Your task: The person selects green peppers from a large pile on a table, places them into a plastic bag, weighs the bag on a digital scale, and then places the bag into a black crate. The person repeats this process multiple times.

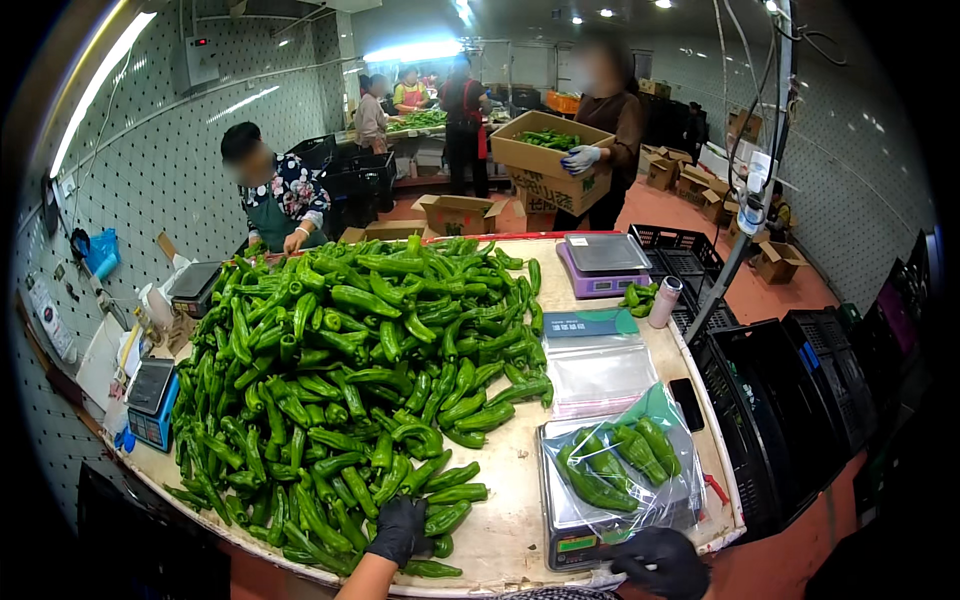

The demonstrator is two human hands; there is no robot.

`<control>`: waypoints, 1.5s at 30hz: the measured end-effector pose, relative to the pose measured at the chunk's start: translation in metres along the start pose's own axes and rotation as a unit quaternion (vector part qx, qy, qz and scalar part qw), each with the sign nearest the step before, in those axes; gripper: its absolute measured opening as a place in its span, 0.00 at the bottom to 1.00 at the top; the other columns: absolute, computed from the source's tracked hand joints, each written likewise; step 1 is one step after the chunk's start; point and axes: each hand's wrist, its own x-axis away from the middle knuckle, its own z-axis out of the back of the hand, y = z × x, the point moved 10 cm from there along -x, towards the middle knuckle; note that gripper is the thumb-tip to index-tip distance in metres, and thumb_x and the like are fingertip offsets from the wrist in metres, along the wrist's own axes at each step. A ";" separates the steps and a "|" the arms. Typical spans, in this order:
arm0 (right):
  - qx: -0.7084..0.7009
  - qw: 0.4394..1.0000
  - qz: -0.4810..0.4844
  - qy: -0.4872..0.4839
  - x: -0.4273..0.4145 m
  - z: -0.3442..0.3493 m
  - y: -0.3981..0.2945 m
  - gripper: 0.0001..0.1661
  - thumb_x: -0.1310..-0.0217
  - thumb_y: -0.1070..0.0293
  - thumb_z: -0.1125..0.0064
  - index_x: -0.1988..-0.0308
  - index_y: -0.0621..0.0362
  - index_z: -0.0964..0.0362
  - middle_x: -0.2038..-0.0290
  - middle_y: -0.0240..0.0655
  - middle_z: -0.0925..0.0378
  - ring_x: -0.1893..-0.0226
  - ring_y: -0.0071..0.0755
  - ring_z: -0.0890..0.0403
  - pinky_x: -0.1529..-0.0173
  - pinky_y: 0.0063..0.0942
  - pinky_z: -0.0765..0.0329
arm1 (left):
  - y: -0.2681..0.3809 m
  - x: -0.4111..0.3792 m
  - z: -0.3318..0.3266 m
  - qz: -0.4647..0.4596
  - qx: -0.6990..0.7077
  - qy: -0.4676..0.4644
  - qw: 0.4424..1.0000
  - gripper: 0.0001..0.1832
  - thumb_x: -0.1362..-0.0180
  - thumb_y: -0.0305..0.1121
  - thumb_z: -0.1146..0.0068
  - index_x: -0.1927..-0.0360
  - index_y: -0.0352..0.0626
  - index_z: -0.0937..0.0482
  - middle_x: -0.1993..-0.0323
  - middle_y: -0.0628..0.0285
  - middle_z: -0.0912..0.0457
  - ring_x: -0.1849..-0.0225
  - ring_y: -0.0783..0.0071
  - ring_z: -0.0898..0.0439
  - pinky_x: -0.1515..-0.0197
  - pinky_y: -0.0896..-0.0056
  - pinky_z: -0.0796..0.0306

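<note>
My left hand [402,531], in a black glove, rests at the near edge of a large heap of green peppers [352,360]. Its fingers touch peppers, but whether they grip one is hidden. My right hand [660,564], also black-gloved, is just in front of a digital scale [576,546], by its near right corner. The fingers look partly curled, and I cannot tell if they hold anything. On the scale's plate lies a clear plastic bag [679,491] with several green peppers [637,457] inside. Flat empty bags [600,371] are stacked beyond it.
A black phone [686,405] and a pink bottle [664,301] lie along the table's right side. Farther back stands a purple scale [604,264]; a blue one [152,405] is at left. Black crates [772,420] flank the table. Across it, one person carries a cardboard box [551,157].
</note>
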 end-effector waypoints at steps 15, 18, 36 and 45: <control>0.105 0.973 0.194 -0.071 -0.043 -0.103 -0.034 0.24 0.40 0.66 0.40 0.43 0.50 0.28 0.64 0.35 0.19 0.64 0.36 0.18 0.63 0.32 0.20 | 0.015 0.042 0.049 -0.057 0.251 0.063 0.964 0.44 0.57 0.53 0.32 0.36 0.48 0.34 0.52 0.47 0.24 0.53 0.50 0.21 0.51 0.53 0.28; 0.212 0.946 0.235 -0.067 -0.049 -0.123 -0.029 0.37 0.44 0.71 0.46 0.34 0.45 0.40 0.42 0.39 0.30 0.44 0.40 0.26 0.44 0.34 0.25 | 0.057 0.051 0.058 -0.208 0.345 0.051 0.914 0.43 0.52 0.48 0.34 0.33 0.48 0.37 0.49 0.46 0.25 0.51 0.50 0.23 0.49 0.56 0.28; 0.159 0.932 0.310 -0.099 -0.037 -0.166 -0.014 0.29 0.43 0.62 0.39 0.42 0.52 0.30 0.72 0.36 0.22 0.73 0.39 0.20 0.65 0.35 0.24 | 0.106 0.052 -0.075 -0.130 0.737 -0.248 0.615 0.24 0.33 0.38 0.48 0.36 0.40 0.31 0.50 0.57 0.23 0.54 0.69 0.22 0.48 0.66 0.27; 0.138 0.951 0.233 -0.151 -0.028 -0.172 0.003 0.32 0.50 0.54 0.36 0.45 0.52 0.29 0.68 0.38 0.24 0.65 0.44 0.23 0.57 0.41 0.26 | 0.101 0.044 -0.062 -0.080 0.767 -0.227 0.595 0.24 0.33 0.39 0.49 0.37 0.40 0.31 0.52 0.57 0.23 0.55 0.68 0.22 0.49 0.65 0.26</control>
